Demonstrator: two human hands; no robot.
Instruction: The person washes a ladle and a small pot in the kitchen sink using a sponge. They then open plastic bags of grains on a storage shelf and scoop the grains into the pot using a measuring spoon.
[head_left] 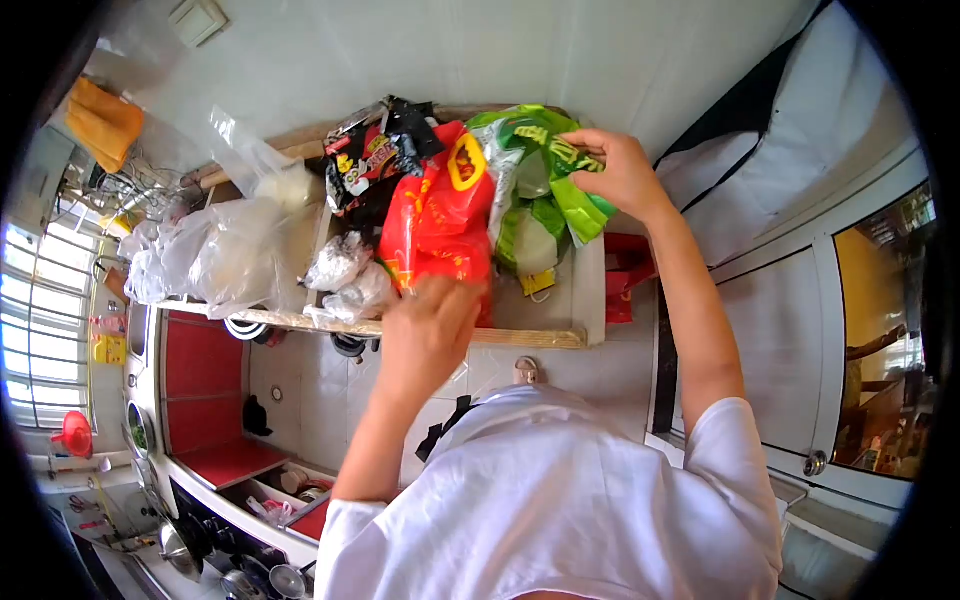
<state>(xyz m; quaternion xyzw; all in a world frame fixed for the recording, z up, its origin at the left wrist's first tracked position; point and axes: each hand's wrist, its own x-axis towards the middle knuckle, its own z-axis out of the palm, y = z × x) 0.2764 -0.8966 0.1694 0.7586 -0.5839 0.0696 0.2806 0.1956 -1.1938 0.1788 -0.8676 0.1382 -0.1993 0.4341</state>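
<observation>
In the head view a red bag (440,205) with a yellow oval label lies in the middle of a wooden drawer-like tray (540,336). My left hand (437,305) is at its lower end, fingers curled against the red plastic and slightly blurred; what they grip is hard to make out. My right hand (618,172) pinches the upper right edge of a green bag (530,235), beside the red one. A black printed packet (365,165) lies left of the red bag. Below that packet are small white plastic bundles (350,280).
Clear plastic bags (235,250) fill the tray's left part. An orange cloth (104,122) hangs at the upper left. A red cabinet (204,370) with an open drawer stands at the lower left. On the right is a door (780,340); a red bag (625,275) sits beside the tray.
</observation>
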